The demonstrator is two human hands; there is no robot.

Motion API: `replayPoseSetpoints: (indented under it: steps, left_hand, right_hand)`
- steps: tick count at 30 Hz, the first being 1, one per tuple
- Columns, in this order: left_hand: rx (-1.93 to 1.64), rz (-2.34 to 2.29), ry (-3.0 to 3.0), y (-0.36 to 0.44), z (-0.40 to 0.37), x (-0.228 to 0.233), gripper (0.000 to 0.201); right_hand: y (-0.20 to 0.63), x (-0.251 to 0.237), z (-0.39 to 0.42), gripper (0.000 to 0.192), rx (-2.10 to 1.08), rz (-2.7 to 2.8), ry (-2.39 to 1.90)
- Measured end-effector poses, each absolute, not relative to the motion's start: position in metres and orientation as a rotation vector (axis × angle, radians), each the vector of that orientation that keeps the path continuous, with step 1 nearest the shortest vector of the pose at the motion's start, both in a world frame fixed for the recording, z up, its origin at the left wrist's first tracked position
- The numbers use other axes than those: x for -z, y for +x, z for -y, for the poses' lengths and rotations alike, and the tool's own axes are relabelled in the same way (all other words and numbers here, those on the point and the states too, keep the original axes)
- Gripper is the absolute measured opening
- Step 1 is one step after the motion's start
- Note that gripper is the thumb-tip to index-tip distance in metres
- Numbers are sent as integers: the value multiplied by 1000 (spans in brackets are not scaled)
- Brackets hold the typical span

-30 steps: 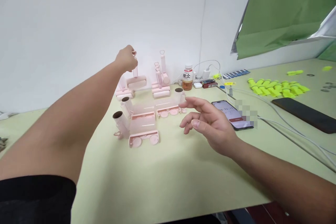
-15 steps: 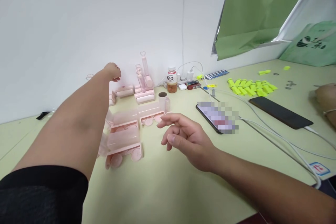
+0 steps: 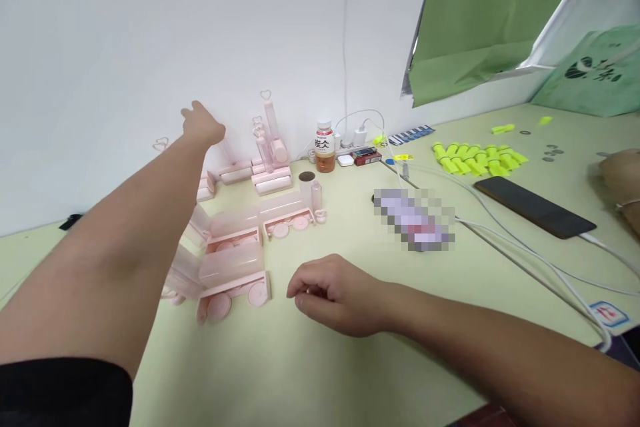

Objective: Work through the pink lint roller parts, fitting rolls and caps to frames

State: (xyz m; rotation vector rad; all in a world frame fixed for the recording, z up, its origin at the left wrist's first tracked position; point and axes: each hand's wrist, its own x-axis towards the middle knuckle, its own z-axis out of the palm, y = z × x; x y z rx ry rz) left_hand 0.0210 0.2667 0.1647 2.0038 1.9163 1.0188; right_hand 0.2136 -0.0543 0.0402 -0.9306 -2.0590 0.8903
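Observation:
My left hand (image 3: 203,123) is stretched far out near the wall, fingers spread, with nothing seen in it. Behind and below it are a translucent pink tube (image 3: 229,149) and a pink case (image 3: 235,173). My right hand (image 3: 340,297) hovers over the near table, loosely curled, with a gap between thumb and fingers and no object visible. To its left sit pink trays with clear covers, the nearest tray (image 3: 235,290) holding round discs (image 3: 259,293). More clear tubes (image 3: 184,273) lie partly behind my left forearm.
Pink tubes with heart-shaped tops (image 3: 271,120) stand by the wall beside a labelled bottle (image 3: 325,147). A phone (image 3: 413,220) and a dark phone (image 3: 535,207) lie right, with white cables (image 3: 530,253) between. Yellow pieces (image 3: 477,159) lie beyond. Another person's hand (image 3: 623,180) is at the right edge.
My left hand has shifted slightly left and up, its fingers now spread. My right hand has come down and nearer, its fingers curling more. The view has shifted a little.

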Motion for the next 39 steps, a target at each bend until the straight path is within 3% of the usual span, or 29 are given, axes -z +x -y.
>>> replayPoseSetpoints:
  steps: [2, 5, 8, 14, 24, 28, 34, 39]
  left_hand:
    - [-1014, -1950, 2181, 35, -247, -175, 75]
    - [-856, -1975, 2454, 63, -203, -183, 34]
    - [-557, -1627, 2778, 86, -156, -176, 16]
    - [-117, -1046, 3039, 96, -127, -135, 36]
    - [-41, -1018, 2977, 107, -144, -108, 38]
    - [-8, -1023, 2983, 111, -142, -105, 28]
    - [-286, -1243, 2950, 97, -132, -133, 23]
    - [-900, -1253, 2296, 76, -84, -158, 12]
  right_hand:
    - [212, -37, 53, 13, -851, 2182, -922]
    - [213, -34, 51, 12, -878, 2271, -962]
    - [214, -36, 50, 11, -935, 2287, -1050]
    - [215, -37, 46, 13, -1009, 2284, -1143]
    - [218, -37, 46, 12, -1078, 2279, -1184]
    - [218, -37, 47, 15, -1055, 2304, -1188]
    - [218, -31, 44, 16, -991, 2090, -1262]
    - [218, -34, 33, 53, -1276, 1384, -1099]
